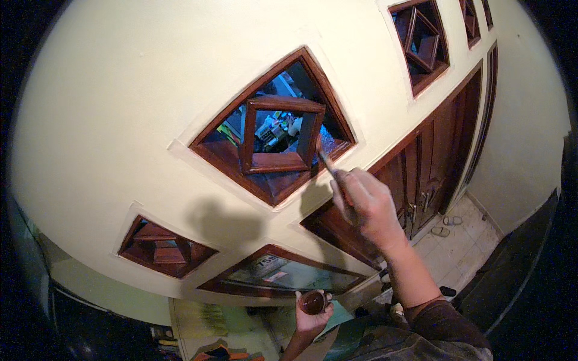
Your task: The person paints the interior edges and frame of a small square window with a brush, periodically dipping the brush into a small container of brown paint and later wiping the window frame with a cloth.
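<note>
My right hand [368, 207] is wrapped round the handle of a paintbrush [327, 162], raised toward the wall. The bristles meet, or lie very close to, the right side of a reddish-brown inner wooden square [278, 162]. That square sits at an angle inside a larger diamond-shaped wooden frame [221, 170] set in the cream wall. Low in front of my body, my left hand [310, 323] holds a small round cup [312, 302] with dark brown liquid inside. The fingers curl about its sides.
More brown-framed openings line the wall: a small one [165, 246] at lower left, another [419, 45] at upper right. Below is a framed glass pane [283, 275]. Brown double doors [421, 174] stand to the right, with sandals [441, 231] on the tiled floor [466, 246].
</note>
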`<action>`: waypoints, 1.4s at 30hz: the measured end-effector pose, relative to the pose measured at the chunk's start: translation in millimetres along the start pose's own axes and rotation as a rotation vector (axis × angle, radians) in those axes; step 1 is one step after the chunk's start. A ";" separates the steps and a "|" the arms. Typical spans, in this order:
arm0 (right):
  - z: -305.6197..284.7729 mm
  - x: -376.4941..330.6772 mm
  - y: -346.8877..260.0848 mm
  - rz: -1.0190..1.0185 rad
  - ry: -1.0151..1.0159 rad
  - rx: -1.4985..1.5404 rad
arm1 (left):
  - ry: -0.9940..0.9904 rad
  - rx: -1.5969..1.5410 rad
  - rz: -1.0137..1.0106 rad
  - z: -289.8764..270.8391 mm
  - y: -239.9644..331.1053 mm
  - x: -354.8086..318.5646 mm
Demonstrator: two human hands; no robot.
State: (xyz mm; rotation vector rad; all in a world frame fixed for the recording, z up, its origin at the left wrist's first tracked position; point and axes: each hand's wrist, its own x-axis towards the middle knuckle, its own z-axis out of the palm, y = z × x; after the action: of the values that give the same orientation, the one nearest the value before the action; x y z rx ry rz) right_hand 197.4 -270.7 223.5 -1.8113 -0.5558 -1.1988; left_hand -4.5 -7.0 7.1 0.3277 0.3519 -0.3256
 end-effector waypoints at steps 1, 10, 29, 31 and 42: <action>2.3 -7.4 -1.0 0.013 -0.028 0.018 | 0.036 0.006 0.025 -2.1 -1.4 -1.3; 2.3 -0.8 -0.1 -0.088 0.104 -0.038 | -0.060 -0.052 -0.022 -9.4 -3.7 -1.0; 10.3 -9.3 -27.7 0.108 0.163 0.337 | 0.033 -0.022 0.056 -14.5 -9.9 -7.3; 26.3 -12.6 -24.0 0.113 0.148 0.346 | 0.032 -0.069 0.022 -2.9 -9.2 -3.2; 45.5 -1.4 -36.1 0.100 0.213 0.270 | -0.093 -0.044 0.006 -13.4 -8.1 -4.0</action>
State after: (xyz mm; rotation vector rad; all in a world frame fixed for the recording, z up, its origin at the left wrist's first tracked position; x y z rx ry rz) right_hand 192.9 -213.2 230.1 -1.4475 -0.4741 -1.1704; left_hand -14.7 -8.3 -5.4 0.2690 0.2666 -0.3257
